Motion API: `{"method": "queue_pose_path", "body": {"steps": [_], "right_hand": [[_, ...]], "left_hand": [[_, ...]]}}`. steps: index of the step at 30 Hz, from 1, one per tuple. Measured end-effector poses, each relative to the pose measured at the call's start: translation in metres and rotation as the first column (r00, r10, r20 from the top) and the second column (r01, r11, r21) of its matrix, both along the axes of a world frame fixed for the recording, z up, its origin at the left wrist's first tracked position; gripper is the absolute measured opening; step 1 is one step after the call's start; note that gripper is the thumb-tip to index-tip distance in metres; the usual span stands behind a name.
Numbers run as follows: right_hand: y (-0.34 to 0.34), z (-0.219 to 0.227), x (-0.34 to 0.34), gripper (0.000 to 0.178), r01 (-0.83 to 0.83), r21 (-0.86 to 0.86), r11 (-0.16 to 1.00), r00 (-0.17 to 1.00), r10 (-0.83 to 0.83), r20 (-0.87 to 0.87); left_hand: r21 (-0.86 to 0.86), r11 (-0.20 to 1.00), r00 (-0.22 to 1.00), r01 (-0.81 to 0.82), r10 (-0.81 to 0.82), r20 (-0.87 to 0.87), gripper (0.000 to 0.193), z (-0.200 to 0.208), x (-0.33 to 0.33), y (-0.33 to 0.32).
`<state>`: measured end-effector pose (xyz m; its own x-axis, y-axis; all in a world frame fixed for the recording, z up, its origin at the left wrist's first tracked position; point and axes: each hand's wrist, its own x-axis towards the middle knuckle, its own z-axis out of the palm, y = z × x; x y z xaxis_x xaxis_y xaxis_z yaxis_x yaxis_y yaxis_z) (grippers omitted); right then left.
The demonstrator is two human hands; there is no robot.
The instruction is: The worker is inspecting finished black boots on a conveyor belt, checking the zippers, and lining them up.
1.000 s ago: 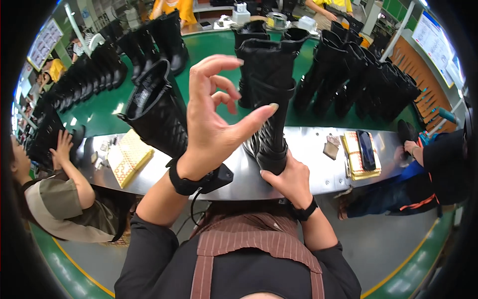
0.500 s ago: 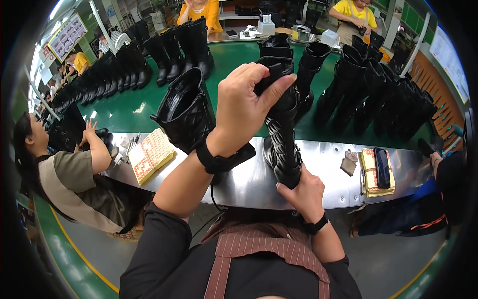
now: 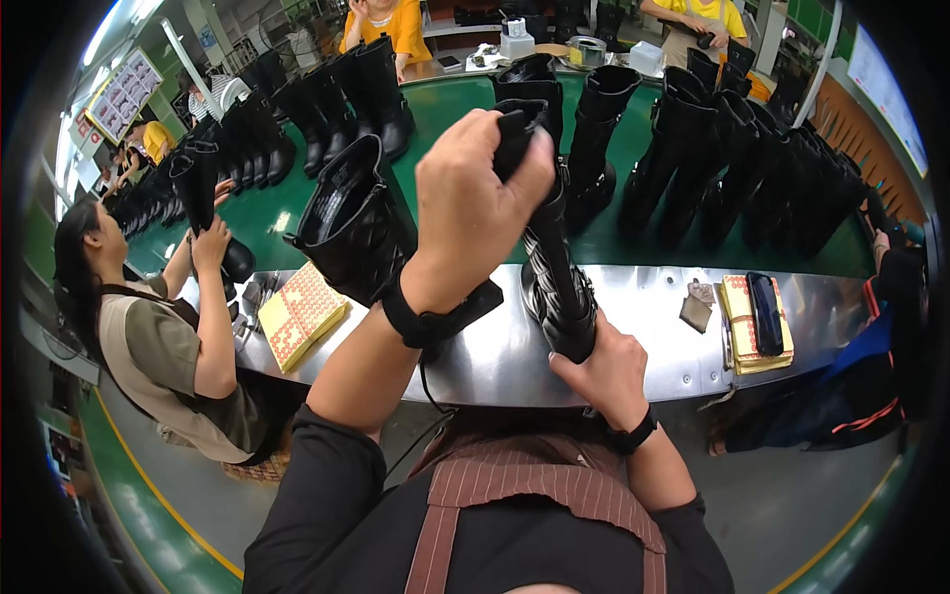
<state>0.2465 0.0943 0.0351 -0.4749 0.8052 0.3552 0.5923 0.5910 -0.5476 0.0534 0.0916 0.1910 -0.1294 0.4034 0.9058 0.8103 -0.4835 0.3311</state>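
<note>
A tall black boot with a quilted shaft (image 3: 556, 272) is in front of me over the metal bench edge. My left hand (image 3: 475, 203) pinches the upper rim of its shaft, thumb on one side and fingers on the other. Low down, my right hand (image 3: 612, 368) is closed around the foot end of the same boot. A second quilted black boot (image 3: 341, 213) stands open-topped just left of my left wrist, its lower part hidden behind my forearm.
Several black boots (image 3: 683, 158) stand on the green table (image 3: 445, 119). On the metal bench (image 3: 663, 376) lie sticker sheets (image 3: 302, 317), a grey pad (image 3: 696, 312) and a phone (image 3: 765, 315) on yellow sheets. A co-worker (image 3: 148, 327) sits at left; another person (image 3: 851, 366) is at right.
My left hand has shifted slightly left with the boot's top, which leans a little that way. My right hand keeps its grip. The co-worker at left now holds up a black boot.
</note>
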Motion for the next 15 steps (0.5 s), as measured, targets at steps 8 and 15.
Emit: {"method": "queue_pose_path", "body": {"steps": [8,15], "right_hand": [[0.023,0.007,0.011,0.069,0.030,-0.177,0.984,0.995,-0.046,-0.083],[0.033,0.012,0.017,0.076,0.065,-0.267,0.962,0.986,-0.102,-0.128]], "left_hand": [[0.022,0.945,0.886,0.326,-0.314,0.342,0.039,-0.009,-0.010,-0.025],[-0.162,0.987,0.997,0.006,-0.019,-0.076,0.019,-0.121,-0.052,-0.135]]}}
